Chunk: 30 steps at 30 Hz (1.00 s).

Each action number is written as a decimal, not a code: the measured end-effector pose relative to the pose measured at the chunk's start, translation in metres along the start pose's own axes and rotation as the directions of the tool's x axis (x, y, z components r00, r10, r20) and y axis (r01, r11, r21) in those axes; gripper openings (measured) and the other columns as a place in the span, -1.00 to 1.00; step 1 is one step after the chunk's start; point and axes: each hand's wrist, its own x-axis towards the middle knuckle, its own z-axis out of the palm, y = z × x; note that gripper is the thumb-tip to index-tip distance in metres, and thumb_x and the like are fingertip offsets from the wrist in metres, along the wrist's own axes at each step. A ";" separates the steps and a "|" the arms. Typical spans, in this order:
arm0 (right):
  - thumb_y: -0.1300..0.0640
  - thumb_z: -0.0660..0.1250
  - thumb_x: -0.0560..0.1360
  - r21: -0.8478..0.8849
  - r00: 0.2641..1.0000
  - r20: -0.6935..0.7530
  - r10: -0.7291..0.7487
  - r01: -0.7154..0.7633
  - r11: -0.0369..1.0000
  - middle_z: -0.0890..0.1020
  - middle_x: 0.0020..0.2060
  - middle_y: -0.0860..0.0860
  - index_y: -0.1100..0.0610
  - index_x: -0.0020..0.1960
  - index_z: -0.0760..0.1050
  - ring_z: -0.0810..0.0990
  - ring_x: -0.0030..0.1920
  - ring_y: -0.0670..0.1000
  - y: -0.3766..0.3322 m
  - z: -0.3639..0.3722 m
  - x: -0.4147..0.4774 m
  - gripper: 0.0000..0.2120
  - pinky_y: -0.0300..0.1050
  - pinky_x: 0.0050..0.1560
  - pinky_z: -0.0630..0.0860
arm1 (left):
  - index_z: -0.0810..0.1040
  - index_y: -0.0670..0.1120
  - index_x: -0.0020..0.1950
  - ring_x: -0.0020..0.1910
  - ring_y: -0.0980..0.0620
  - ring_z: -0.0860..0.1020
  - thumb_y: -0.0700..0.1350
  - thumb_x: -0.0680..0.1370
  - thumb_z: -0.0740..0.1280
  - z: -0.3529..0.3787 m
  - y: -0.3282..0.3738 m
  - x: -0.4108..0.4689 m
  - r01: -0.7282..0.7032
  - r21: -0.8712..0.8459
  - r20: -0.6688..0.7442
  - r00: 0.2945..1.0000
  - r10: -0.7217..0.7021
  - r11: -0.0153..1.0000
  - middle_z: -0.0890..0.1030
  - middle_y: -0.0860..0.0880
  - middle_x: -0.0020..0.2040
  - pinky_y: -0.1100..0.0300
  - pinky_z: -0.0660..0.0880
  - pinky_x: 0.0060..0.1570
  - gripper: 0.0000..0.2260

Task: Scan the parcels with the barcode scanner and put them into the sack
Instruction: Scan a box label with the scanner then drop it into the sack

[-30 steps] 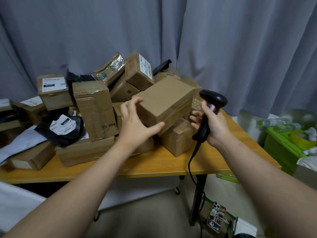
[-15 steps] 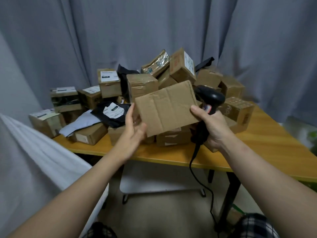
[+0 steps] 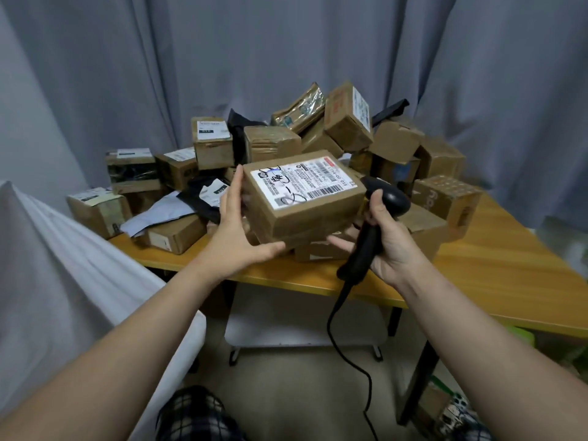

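Table (image 3: 509,272) | 1 parcel (image 3: 305,202), left hand (image 3: 232,246) | 1 scanner (image 3: 364,249), right hand (image 3: 396,246)

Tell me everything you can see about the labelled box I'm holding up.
The brown cardboard box is closed and tilted with its top toward the camera, held in front of the parcel pile. A white shipping label with a barcode and black scribbles covers most of the top. The left hand holds its left side, thumb underneath. Fingers of the right hand, which grips the barcode scanner, support its underside.
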 end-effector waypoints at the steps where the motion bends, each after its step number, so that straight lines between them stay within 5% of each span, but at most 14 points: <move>1: -0.11 0.51 0.21 -0.003 1.000 -0.021 0.000 0.000 1.000 0.64 0.16 0.16 0.17 0.28 0.48 0.61 0.19 0.22 -0.002 0.002 -0.001 -0.29 0.23 -0.07 0.62 | -0.24 0.50 0.36 0.46 0.35 0.08 -0.04 0.26 0.61 0.001 -0.001 -0.001 -0.061 0.083 0.004 0.998 0.061 0.995 -0.02 0.22 0.44 0.09 0.23 0.45 0.14; 4: -0.04 0.49 0.30 -0.064 0.999 -0.047 -0.015 0.012 0.998 0.68 0.08 0.14 0.20 0.22 0.54 0.66 0.10 0.17 -0.007 0.006 -0.002 -0.44 0.22 0.00 0.62 | -0.33 0.49 0.37 0.43 0.45 -0.01 -0.02 0.26 0.57 0.005 -0.005 -0.003 -0.194 0.246 0.033 0.981 0.191 0.950 -0.06 0.34 0.40 0.35 0.12 0.42 0.16; 7: 0.08 0.48 0.41 -0.105 0.992 -0.115 -0.058 0.046 0.993 0.70 0.04 0.15 0.22 0.22 0.55 0.68 0.07 0.12 -0.008 0.005 -0.001 -0.57 0.19 0.04 0.62 | -0.32 0.49 0.37 0.39 0.52 -0.01 0.14 0.25 0.54 0.006 -0.002 -0.003 -0.182 0.273 0.059 0.983 0.172 0.945 -0.11 0.36 0.43 0.52 0.10 0.33 0.11; 9: 0.12 0.46 0.44 -0.153 0.985 -0.129 -0.112 0.092 0.984 0.71 0.00 0.15 0.22 0.18 0.56 0.70 0.03 0.11 -0.008 0.003 0.000 -0.65 0.12 0.01 0.64 | -0.26 0.40 0.44 0.33 0.54 0.14 0.24 0.31 0.50 0.010 0.006 -0.001 -0.046 0.061 0.022 0.999 0.045 0.997 0.00 0.23 0.49 0.52 0.20 0.28 0.03; 12: 0.12 0.48 0.35 -0.297 0.984 -0.037 -0.175 0.157 0.942 0.73 -0.11 0.09 0.18 0.11 0.57 0.70 -0.04 0.09 -0.014 -0.006 0.000 -0.64 0.00 -0.02 0.64 | 0.01 0.20 0.54 0.30 0.14 0.44 0.35 0.42 0.31 0.012 0.018 0.009 0.185 -0.310 -0.055 0.976 -0.212 0.932 0.37 0.10 0.39 0.16 0.42 0.26 -0.20; 15: 0.12 0.55 0.31 -0.462 0.983 0.115 -0.143 0.181 0.868 0.72 -0.17 0.06 0.14 0.08 0.56 0.68 -0.04 0.07 -0.025 -0.015 0.001 -0.62 0.02 0.02 0.59 | 0.23 0.05 0.51 0.03 0.10 0.59 0.13 0.47 0.37 -0.004 0.021 0.011 0.342 -0.086 0.150 0.933 -0.327 0.936 0.58 0.02 0.18 0.18 0.51 0.05 -0.34; 18: 0.12 0.50 0.31 -0.540 0.972 0.213 -0.102 0.204 0.817 0.72 -0.18 0.06 0.16 0.11 0.54 0.70 -0.10 0.04 -0.031 -0.008 0.001 -0.60 -0.11 -0.14 0.61 | 0.41 0.01 0.40 0.02 0.02 0.63 0.12 0.41 0.45 -0.009 0.021 0.012 0.430 0.015 0.380 0.833 -0.403 0.903 0.65 -0.16 0.10 0.06 0.57 0.07 -0.41; 20: 0.15 0.50 0.33 -0.516 0.968 0.218 -0.124 0.222 0.828 0.72 -0.20 0.03 0.20 0.16 0.52 0.70 -0.14 0.00 -0.034 -0.001 0.001 -0.57 -0.16 -0.21 0.59 | 0.50 0.04 0.25 -0.03 0.12 0.64 0.15 0.47 0.37 -0.007 0.021 0.008 0.441 -0.049 0.423 0.822 -0.381 0.896 0.70 -0.01 0.00 0.20 0.57 -0.05 -0.60; 22: 0.16 0.53 0.32 -0.500 0.965 0.216 -0.146 0.238 0.833 0.72 -0.21 0.02 0.20 0.14 0.52 0.70 -0.15 -0.01 -0.037 0.007 0.001 -0.57 -0.17 -0.20 0.59 | 0.51 0.05 0.21 0.00 0.14 0.64 0.16 0.40 0.44 -0.005 0.019 0.006 0.431 -0.045 0.429 0.823 -0.373 0.901 0.69 0.09 0.01 0.26 0.55 -0.10 -0.57; 25: 0.06 0.51 0.29 -0.577 0.964 0.158 -0.214 0.266 0.772 0.71 -0.08 0.02 0.17 0.16 0.53 0.68 -0.03 -0.02 -0.033 0.018 0.007 -0.52 -0.13 -0.04 0.57 | 0.48 0.05 0.22 0.09 0.12 0.62 0.19 0.20 0.47 -0.003 0.012 0.003 0.417 -0.001 0.367 0.846 -0.387 0.909 0.65 0.07 0.12 0.17 0.56 0.04 -0.38; 27: -0.01 0.53 0.34 -0.601 0.952 0.061 -0.301 0.276 0.750 0.69 0.01 0.01 0.10 0.19 0.54 0.65 0.06 -0.01 -0.028 0.025 0.012 -0.53 -0.07 0.07 0.55 | 0.43 -0.02 0.31 0.08 0.08 0.62 0.12 0.24 0.53 -0.004 0.008 0.000 0.422 -0.011 0.251 0.879 -0.406 0.907 0.63 0.03 0.13 0.12 0.54 0.11 -0.32; 30: 0.07 0.47 0.45 -0.568 0.940 -0.001 -0.340 0.280 0.774 0.66 -0.22 0.00 0.14 0.08 0.58 0.64 -0.20 -0.05 -0.023 0.031 0.008 -0.75 -0.11 -0.15 0.55 | 0.36 -0.08 0.39 0.08 0.07 0.61 0.00 0.46 0.45 -0.005 0.009 -0.001 0.386 -0.134 0.020 0.922 -0.387 0.913 0.62 0.02 0.13 0.14 0.54 0.08 -0.45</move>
